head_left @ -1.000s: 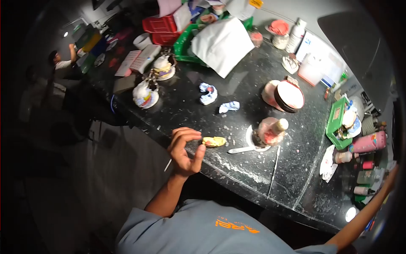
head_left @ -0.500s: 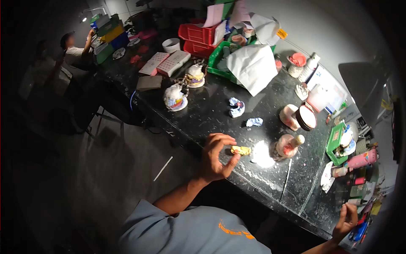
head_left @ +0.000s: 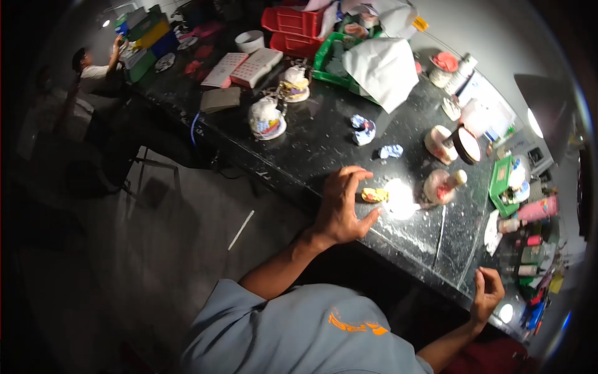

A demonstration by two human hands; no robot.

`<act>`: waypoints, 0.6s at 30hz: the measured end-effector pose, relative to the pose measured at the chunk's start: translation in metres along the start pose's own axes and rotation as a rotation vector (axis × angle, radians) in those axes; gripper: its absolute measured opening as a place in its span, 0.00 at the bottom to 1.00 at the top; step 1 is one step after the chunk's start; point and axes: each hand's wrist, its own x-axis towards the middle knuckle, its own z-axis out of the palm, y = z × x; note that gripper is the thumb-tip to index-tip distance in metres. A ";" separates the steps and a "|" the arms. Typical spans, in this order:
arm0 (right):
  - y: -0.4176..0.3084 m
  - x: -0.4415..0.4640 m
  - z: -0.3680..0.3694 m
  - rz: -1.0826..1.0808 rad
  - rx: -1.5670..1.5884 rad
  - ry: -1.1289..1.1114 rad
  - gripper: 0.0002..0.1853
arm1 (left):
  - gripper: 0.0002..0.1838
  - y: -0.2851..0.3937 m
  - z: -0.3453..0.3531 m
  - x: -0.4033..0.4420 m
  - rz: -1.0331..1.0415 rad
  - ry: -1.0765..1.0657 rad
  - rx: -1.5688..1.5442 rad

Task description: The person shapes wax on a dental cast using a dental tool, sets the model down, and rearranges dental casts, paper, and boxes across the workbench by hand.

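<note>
My left hand [head_left: 347, 206] hovers at the table's front edge, thumb and fingers spread on either side of a small yellow, curved piece [head_left: 375, 195]. That piece lies on the black table [head_left: 311, 146], and the hand does not appear to grip it. Over the table's right front part, my right hand [head_left: 488, 294] has its fingers curled toward the thumb. Whatever it may pinch is too small to see. Near the yellow piece are a jar with reddish contents [head_left: 439, 187], a small blue-and-white lump [head_left: 391, 151] and a curved blue-and-white mould [head_left: 362, 129].
Two plaster dental models on articulators [head_left: 266, 118] stand at the left. Behind are a green tray [head_left: 330, 59] with white paper [head_left: 383, 71] and red bins [head_left: 293, 25]. A round dark-rimmed lamp or mirror [head_left: 468, 146] and several bottles [head_left: 514, 225] stand right. Co-workers [head_left: 93, 71] are far left.
The view has shifted. My left thumb and fingers have spread away from the yellow piece, which now lies on the table. My right hand has moved away from the bottles, inward.
</note>
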 end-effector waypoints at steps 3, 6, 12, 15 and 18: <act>-0.006 -0.001 0.018 0.001 -0.068 -0.020 0.03 | 0.35 -0.001 0.004 0.000 0.027 -0.014 0.034; -0.013 -0.006 0.035 0.031 -0.096 0.027 0.04 | 0.36 0.001 0.006 0.000 0.022 -0.058 0.082; -0.018 -0.011 0.067 0.063 -0.044 0.113 0.04 | 0.36 0.007 0.011 -0.001 0.008 -0.096 0.077; -0.022 -0.006 0.077 0.051 -0.102 0.152 0.04 | 0.34 0.010 0.012 -0.002 0.002 -0.089 0.045; -0.026 0.002 0.082 0.046 -0.131 0.105 0.04 | 0.31 0.013 0.015 -0.002 0.059 -0.039 0.038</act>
